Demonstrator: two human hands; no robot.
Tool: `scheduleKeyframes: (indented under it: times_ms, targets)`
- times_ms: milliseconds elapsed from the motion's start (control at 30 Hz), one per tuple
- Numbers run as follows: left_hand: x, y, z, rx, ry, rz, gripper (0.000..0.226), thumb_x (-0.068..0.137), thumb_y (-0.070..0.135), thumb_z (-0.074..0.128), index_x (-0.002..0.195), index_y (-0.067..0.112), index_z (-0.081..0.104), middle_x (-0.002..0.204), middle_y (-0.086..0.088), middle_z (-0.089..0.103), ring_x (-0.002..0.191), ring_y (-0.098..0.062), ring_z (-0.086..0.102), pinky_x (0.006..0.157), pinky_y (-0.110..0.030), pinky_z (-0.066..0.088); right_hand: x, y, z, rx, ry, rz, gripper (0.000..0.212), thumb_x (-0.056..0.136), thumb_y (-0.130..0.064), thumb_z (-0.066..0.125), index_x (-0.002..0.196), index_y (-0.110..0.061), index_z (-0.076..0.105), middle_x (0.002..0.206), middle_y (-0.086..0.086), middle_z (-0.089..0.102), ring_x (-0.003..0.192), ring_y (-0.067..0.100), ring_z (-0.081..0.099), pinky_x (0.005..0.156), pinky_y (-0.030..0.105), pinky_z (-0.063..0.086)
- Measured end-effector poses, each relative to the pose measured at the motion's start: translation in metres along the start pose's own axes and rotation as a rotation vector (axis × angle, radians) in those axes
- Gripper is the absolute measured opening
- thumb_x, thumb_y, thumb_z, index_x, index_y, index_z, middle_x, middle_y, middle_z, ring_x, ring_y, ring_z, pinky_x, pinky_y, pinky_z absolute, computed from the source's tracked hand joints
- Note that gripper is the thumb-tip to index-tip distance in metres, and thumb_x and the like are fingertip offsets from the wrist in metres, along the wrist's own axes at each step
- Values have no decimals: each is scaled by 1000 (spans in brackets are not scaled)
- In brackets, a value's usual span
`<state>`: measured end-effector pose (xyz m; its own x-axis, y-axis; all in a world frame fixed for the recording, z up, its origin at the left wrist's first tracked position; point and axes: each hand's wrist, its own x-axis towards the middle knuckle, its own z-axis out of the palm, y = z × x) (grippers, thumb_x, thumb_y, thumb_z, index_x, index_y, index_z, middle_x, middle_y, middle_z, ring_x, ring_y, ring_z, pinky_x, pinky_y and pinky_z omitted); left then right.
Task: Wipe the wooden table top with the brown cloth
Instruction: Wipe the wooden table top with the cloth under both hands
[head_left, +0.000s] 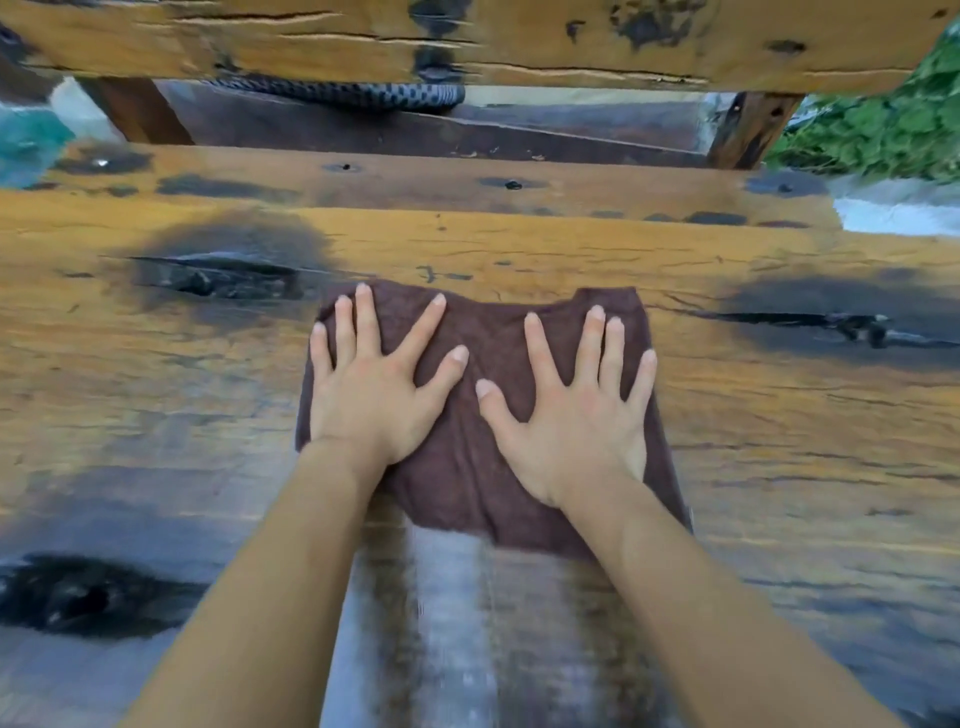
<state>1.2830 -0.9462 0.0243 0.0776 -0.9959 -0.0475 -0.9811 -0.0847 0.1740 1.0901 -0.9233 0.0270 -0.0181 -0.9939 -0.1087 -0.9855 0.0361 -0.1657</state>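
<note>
Head camera view, looking down on a broad wooden surface (727, 415) of orange-brown planks with cracked grain. Large black knot patches (228, 270) mark the wood at the upper left, the right and the lower left of the frame.

A brown cloth (483, 332) lies spread flat on the surface at the centre of the frame. The left hand (374, 384) rests on the cloth's left half and the right hand (576, 415) on its right half. Both are palm down with fingers straight and splayed. Neither grip closes on anything; each only presses the cloth flat.

Below the cloth, between the two forearms, a pale grey streak (452, 597) runs down the wood to the bottom edge of the frame.

Across the top of the frame runs a heavy wooden beam (519, 47), with two dark uprights (748, 130) under it and a darker plank (519, 124) between them. A dark patterned strip (363, 93) lies just under the beam; what it is cannot be told. Green foliage (883, 124) fills the upper right corner, and a blurred teal shape (26, 140) sits at the upper left edge.
</note>
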Motion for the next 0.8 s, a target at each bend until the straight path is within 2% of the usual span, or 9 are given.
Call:
scheduleKeyframes:
  times_ms: [267, 400, 533, 667, 800]
  targets:
    - [138, -17, -10, 45, 26, 44, 70, 84, 91, 8, 151, 69, 6, 173, -15, -3, 159, -33, -6, 125, -55, -7, 143, -26, -19, -20, 22, 25, 91, 85, -91, 9, 164, -47, 2, 174, 19, -9, 159, 37, -16, 122, 65, -15]
    - [175, -18, -12, 64, 59, 75, 77, 81, 93, 9, 151, 64, 20, 172, -17, 8, 158, -35, 7, 124, -59, 0, 173, -33, -24, -50, 29, 36, 95, 84, -91, 9, 164, -42, 20, 172, 22, 15, 159, 42, 2, 122, 69, -11]
    - [189, -20, -15, 98, 69, 114, 76, 82, 93, 7, 152, 66, 15, 172, -15, 9, 156, -36, 15, 121, -62, 6, 181, -35, -28, -90, 56, 38, 96, 85, -90, 7, 161, -37, 31, 164, 24, 33, 154, 44, 20, 122, 70, -7]
    - [187, -20, -16, 101, 65, 126, 75, 82, 92, 7, 152, 66, 13, 172, -12, 12, 156, -35, 14, 121, -62, 5, 175, -34, -30, -64, 60, 38, 99, 83, -94, 4, 161, -39, 29, 164, 24, 33, 154, 43, 20, 123, 69, -8]
    - [179, -23, -16, 96, 71, 147, 75, 79, 95, 6, 149, 70, 5, 173, -11, 10, 156, -38, 12, 122, -61, 5, 166, -35, -31, -59, 56, 26, 104, 78, -99, 6, 164, -41, 20, 170, 21, 21, 158, 40, 10, 124, 65, -8]
